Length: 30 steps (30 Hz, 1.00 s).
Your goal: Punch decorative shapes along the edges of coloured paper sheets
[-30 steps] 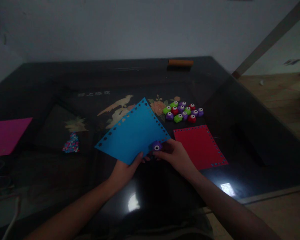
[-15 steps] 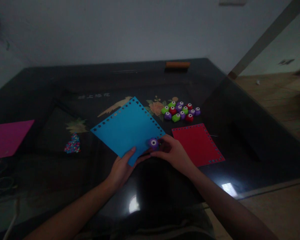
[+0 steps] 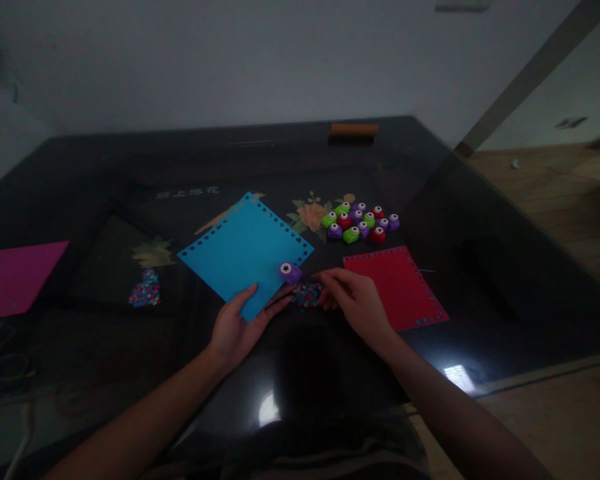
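Observation:
A blue paper sheet (image 3: 243, 250) with punched holes along its edges lies tilted on the dark glass table (image 3: 105, 167). My left hand (image 3: 237, 327) grips its near corner, thumb on top. A small purple punch (image 3: 291, 271) sits on the sheet's right edge with no hand on it. My right hand (image 3: 353, 300) rests on the table just to the right, holding nothing, its fingertips beside a small heap of coloured paper bits (image 3: 306, 294).
A red punched sheet (image 3: 397, 287) lies right of my right hand. Several green, purple and red punches (image 3: 363, 222) cluster behind it. A pink sheet (image 3: 17, 275) and another heap of paper bits (image 3: 144, 290) lie at the left. An orange block (image 3: 354, 129) sits at the far edge.
My right hand has let go of the purple punch, which stays on the sheet's edge. The blue sheet has slid left and away, uncovering the heap of paper bits.

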Motion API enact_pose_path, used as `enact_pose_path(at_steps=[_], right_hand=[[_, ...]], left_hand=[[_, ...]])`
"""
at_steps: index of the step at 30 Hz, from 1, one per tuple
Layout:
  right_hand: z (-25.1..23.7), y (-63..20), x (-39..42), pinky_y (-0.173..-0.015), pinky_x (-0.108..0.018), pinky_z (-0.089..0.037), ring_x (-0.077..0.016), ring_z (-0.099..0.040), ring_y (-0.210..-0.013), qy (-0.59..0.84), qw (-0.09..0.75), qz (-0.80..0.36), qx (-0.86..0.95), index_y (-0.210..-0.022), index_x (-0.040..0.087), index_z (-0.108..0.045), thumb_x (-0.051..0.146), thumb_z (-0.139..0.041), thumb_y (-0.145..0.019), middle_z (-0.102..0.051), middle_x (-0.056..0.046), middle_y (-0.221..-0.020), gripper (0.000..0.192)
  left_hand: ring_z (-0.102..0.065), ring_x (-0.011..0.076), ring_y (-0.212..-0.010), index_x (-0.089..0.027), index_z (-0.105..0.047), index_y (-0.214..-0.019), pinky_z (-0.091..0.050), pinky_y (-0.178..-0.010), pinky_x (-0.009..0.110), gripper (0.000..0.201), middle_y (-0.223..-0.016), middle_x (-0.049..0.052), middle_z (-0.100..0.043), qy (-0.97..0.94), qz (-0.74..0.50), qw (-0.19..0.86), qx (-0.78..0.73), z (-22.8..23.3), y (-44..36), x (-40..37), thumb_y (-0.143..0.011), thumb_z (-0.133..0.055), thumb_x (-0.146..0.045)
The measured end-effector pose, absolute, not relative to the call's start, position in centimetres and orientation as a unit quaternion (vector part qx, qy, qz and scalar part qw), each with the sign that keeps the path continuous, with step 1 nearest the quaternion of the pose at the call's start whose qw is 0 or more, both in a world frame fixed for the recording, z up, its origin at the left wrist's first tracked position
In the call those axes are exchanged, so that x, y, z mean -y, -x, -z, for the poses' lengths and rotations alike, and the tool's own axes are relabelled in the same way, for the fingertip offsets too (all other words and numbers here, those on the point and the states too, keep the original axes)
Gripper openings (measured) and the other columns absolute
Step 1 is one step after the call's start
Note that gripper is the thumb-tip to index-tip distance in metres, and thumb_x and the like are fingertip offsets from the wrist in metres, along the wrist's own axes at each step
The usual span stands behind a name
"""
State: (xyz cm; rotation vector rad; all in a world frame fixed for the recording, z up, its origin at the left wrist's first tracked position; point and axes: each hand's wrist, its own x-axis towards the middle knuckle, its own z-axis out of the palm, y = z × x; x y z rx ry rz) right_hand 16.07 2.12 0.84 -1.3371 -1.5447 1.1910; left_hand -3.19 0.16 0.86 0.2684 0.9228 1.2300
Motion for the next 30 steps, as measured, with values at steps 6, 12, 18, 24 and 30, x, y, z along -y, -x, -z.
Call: enact_pose_path(at_steps=[6,12,18,24,30], right_hand=[[-1.5,-16.0,-1.6,-0.061,-0.024,-0.049,-0.0137,-0.063,-0.068,0.498,0.442,-0.337,0.666,-0.099,0.019,-0.064,0.029,-0.060,-0.085,-0.067,-0.003,-0.082,0.018],[-0.5,-15.4,-1.2,-0.064,-0.026,-0.051,-0.0144,-0.062,-0.071,0.485,0.400,-0.295,0.720,-0.099,0.021,-0.061,0.027,-0.072,-0.075,-0.064,-0.004,-0.089,0.027],[0.0,-15.5,-1.1,-0.068,-0.028,-0.053,-0.0161,-0.064,-0.078,0.489,0.417,-0.345,0.683,-0.098,0.022,-0.059,0.018,-0.068,-0.077,-0.065,-0.004,-0.091,0.023],[0.0,-15.1,-0.9,-0.070,-0.031,-0.054,-0.0183,-0.064,-0.081,0.490,0.436,-0.412,0.633,-0.092,0.021,-0.059,0.018,-0.067,-0.074,-0.065,-0.004,-0.090,0.020],[0.3,-15.0,-0.7,-0.070,-0.037,-0.056,-0.0228,-0.066,-0.082,0.490,0.433,-0.401,0.642,-0.091,0.025,-0.062,0.027,-0.061,-0.080,-0.068,-0.004,-0.088,0.011]], left_hand=[[-0.067,0.0321,-0.097,-0.010,-0.056,-0.124,-0.051,-0.091,0.051,0.044,-0.103,0.014,-0.072,-0.231,-0.528,0.705,-0.413,0.4,3.0,0.5,-0.083,-0.061,-0.025],[-0.065,0.0309,-0.103,-0.013,-0.065,-0.110,-0.048,-0.096,0.049,0.045,-0.107,0.013,-0.071,-0.359,-0.468,0.653,-0.476,1.5,2.7,1.6,-0.082,-0.060,-0.048],[-0.056,0.0284,-0.116,-0.018,-0.068,-0.102,-0.031,-0.110,0.047,0.043,-0.109,0.010,-0.070,-0.598,-0.370,0.440,-0.558,1.7,3.4,3.0,-0.085,-0.050,-0.053],[-0.059,0.0297,-0.107,-0.024,-0.067,-0.105,-0.040,-0.103,0.049,0.032,-0.108,0.008,-0.069,-0.684,-0.340,0.363,-0.534,1.2,3.6,3.2,-0.080,-0.059,-0.042],[-0.051,0.0309,-0.117,-0.032,-0.059,-0.125,-0.043,-0.100,0.044,0.056,-0.128,0.010,-0.051,-0.710,-0.400,0.401,-0.419,0.1,3.6,2.5,-0.072,-0.073,-0.027]])
